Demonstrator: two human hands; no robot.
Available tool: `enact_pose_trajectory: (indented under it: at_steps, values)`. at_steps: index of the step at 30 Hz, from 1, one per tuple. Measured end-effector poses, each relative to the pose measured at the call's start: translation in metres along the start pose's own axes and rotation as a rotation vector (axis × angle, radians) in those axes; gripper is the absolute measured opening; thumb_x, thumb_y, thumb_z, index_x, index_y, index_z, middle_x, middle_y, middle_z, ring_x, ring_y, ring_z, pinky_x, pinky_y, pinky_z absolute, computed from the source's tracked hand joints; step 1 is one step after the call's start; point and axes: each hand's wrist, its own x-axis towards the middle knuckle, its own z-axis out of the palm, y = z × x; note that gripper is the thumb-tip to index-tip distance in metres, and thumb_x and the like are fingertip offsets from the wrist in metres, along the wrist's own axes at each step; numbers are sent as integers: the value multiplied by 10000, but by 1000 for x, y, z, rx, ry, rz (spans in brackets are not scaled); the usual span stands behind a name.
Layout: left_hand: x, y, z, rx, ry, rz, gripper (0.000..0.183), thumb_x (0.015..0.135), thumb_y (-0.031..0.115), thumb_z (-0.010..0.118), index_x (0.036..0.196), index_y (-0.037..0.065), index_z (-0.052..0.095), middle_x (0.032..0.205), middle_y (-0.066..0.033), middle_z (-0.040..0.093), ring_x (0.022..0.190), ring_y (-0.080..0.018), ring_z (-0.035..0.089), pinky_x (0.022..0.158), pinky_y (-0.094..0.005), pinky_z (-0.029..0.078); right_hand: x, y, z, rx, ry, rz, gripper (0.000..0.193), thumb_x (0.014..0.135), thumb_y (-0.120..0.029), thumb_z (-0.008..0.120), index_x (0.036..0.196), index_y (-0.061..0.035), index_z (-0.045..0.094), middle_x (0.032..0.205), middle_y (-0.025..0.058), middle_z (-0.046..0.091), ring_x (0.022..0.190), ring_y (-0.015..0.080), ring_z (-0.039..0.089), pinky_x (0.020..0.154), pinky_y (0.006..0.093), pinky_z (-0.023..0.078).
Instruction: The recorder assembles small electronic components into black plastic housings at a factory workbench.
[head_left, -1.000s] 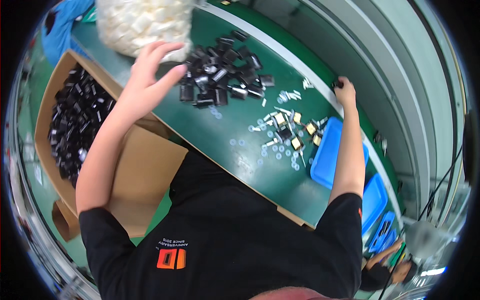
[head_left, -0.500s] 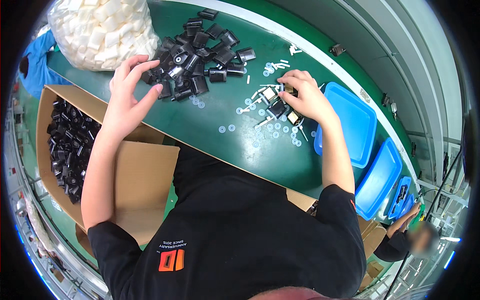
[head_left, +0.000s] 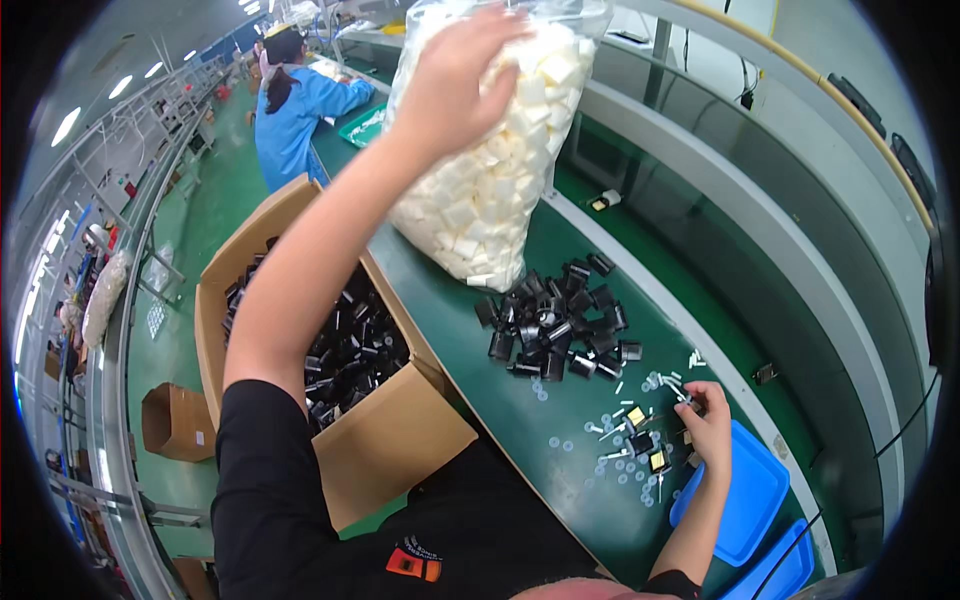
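Observation:
My left hand (head_left: pixel 462 88) is raised at the upper part of a large clear plastic bag of white foam-like blocks (head_left: pixel 470 215). Its fingers are stretched and apart, slightly blurred; whether they touch the bag, I cannot tell. At the right of the green table, my right hand (head_left: pixel 710 428) has thumb and fingers closed in a pinch over small parts; what lies between the fingertips is too small to name. Beside it are several small black-and-gold parts with thin pins (head_left: pixel 638 442), loose translucent washers (head_left: pixel 568 446) and short white sticks. A pile of black plastic housings (head_left: pixel 555 325) lies below the bag.
A cardboard box (head_left: pixel 235 255) full of black parts (head_left: pixel 350 350) stands left of the table. Blue trays (head_left: pixel 745 500) sit beyond my right forearm. A person in blue (head_left: pixel 300 105) works at the far left, near a green tray (head_left: pixel 365 125).
My view has swung up and left. My left hand has gone from beside the black housings up to the bag. My right hand stays among the small parts, fingers still closed.

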Motion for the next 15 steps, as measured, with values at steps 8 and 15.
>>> enact_pose_trajectory:
  at_steps: [8,15]
  values:
    - [117,-119,45,150,-209,-377,371,950,300,422,965,-17,613,1004,-276,637,1006,-439,590,886,-502,447,24,-17,-12,593,471,-18,186,885,3,631,1068,-9,604,921,7,590,830,75,563,730,207,463]
    - [106,-143,99,741,-1253,44,368,864,312,601,1017,-17,668,1045,-226,674,1016,-341,654,833,-403,530,27,-77,-13,674,790,-251,305,938,-59,591,1233,-25,522,988,42,563,769,109,582,637,232,462]
